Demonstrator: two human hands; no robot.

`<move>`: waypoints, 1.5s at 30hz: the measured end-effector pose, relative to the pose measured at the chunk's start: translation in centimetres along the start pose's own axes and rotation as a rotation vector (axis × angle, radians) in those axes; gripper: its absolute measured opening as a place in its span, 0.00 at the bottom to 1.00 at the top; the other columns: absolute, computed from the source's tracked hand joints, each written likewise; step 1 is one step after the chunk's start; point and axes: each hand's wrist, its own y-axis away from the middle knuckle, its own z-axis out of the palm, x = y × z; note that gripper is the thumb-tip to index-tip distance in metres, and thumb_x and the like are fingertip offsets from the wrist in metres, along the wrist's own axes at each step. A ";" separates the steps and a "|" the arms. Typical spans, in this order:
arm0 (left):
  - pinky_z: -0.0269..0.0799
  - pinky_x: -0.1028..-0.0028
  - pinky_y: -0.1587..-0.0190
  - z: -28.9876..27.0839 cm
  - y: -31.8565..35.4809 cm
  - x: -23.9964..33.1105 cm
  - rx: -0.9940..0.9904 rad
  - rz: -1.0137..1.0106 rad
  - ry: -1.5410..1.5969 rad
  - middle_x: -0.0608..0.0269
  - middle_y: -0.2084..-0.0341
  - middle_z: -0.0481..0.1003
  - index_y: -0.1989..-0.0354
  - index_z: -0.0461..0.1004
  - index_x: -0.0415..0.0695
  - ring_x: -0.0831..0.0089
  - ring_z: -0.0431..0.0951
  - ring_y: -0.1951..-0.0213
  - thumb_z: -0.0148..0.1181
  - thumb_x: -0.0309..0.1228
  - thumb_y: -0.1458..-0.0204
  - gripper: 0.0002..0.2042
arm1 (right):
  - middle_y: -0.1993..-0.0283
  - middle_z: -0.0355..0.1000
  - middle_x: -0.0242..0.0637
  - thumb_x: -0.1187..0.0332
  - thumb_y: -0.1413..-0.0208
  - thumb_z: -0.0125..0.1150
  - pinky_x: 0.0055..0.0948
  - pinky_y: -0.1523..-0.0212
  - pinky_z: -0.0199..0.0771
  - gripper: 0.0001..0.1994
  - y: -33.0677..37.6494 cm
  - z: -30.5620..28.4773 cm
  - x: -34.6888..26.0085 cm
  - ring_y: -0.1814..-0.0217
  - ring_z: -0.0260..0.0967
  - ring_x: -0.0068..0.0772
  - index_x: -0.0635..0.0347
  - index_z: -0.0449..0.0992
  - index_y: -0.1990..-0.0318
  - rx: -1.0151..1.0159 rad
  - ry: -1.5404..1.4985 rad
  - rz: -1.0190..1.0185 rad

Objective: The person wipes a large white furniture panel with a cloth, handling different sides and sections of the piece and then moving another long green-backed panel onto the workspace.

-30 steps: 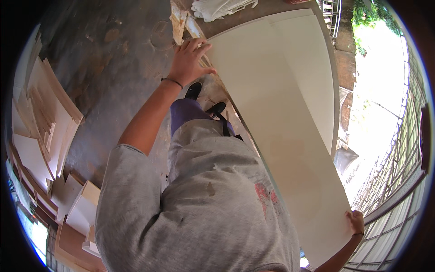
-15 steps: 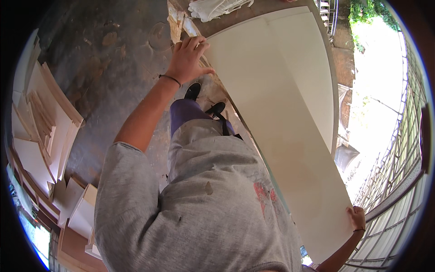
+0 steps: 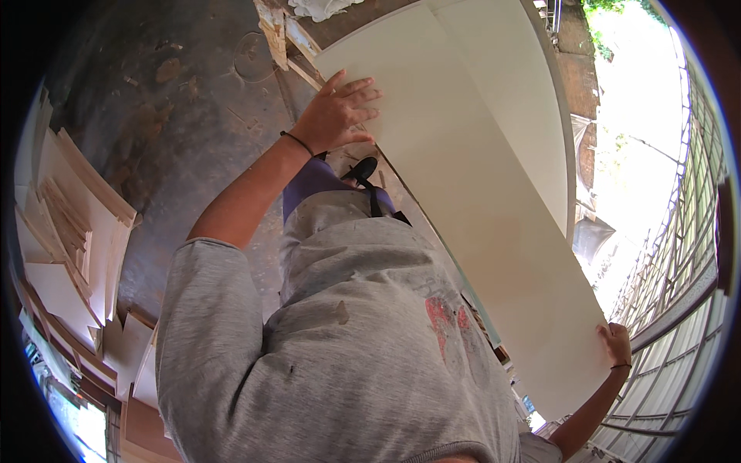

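A large cream-coloured board (image 3: pixel 478 193) runs from the upper middle down to the lower right, held between both hands. My left hand (image 3: pixel 336 112) grips its near end, fingers spread flat on the face and thumb at the edge. My right hand (image 3: pixel 617 343) clasps the far corner at the lower right, with a dark band on the wrist. My grey shirt (image 3: pixel 347 363) fills the lower middle. My purple trouser leg and black shoe (image 3: pixel 363 170) show just under the board's edge.
A second pale board (image 3: pixel 525 92) lies behind the held one. Stacks of pale wooden panels (image 3: pixel 69 247) line the left side on a dark stained concrete floor (image 3: pixel 170 116). Wood offcuts (image 3: pixel 278 31) lie at the top. A metal grille fence (image 3: pixel 679 255) runs along the right.
Both hands keep their hold on the board. My left hand has shifted slightly to the right along the board's end; the board has barely moved.
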 end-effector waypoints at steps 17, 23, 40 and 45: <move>0.36 0.50 0.34 0.7 -0.6 3.9 -0.155 0.113 0.053 0.70 0.42 0.63 0.52 0.73 0.52 0.72 0.53 0.35 0.62 0.48 0.59 0.24 | 0.87 0.52 0.27 0.59 0.50 0.62 0.28 0.82 0.51 0.22 -0.8 2.1 0.7 0.81 0.48 0.18 0.62 0.60 0.85 0.001 0.001 0.007; 0.42 0.57 0.33 4.7 -2.1 8.1 -0.181 0.283 0.179 0.69 0.42 0.64 0.52 0.73 0.50 0.72 0.54 0.35 0.63 0.44 0.60 0.24 | 0.87 0.52 0.29 0.59 0.50 0.61 0.30 0.81 0.53 0.21 -0.4 1.9 -0.4 0.82 0.49 0.20 0.66 0.63 0.83 -0.002 0.015 0.005; 0.52 0.66 0.36 4.4 -1.6 8.0 -0.194 0.283 0.184 0.67 0.45 0.67 0.58 0.75 0.45 0.73 0.59 0.38 0.62 0.38 0.56 0.17 | 0.84 0.58 0.29 0.60 0.50 0.60 0.27 0.80 0.56 0.17 -0.9 4.6 1.7 0.81 0.53 0.19 0.67 0.68 0.79 0.011 -0.055 -0.029; 0.52 0.66 0.36 4.7 -1.1 8.4 -0.159 0.268 0.121 0.69 0.45 0.68 0.58 0.75 0.46 0.74 0.59 0.38 0.61 0.38 0.55 0.16 | 0.85 0.56 0.28 0.61 0.49 0.60 0.27 0.81 0.55 0.17 -0.7 3.8 -1.3 0.82 0.52 0.19 0.66 0.66 0.80 -0.037 -0.127 0.013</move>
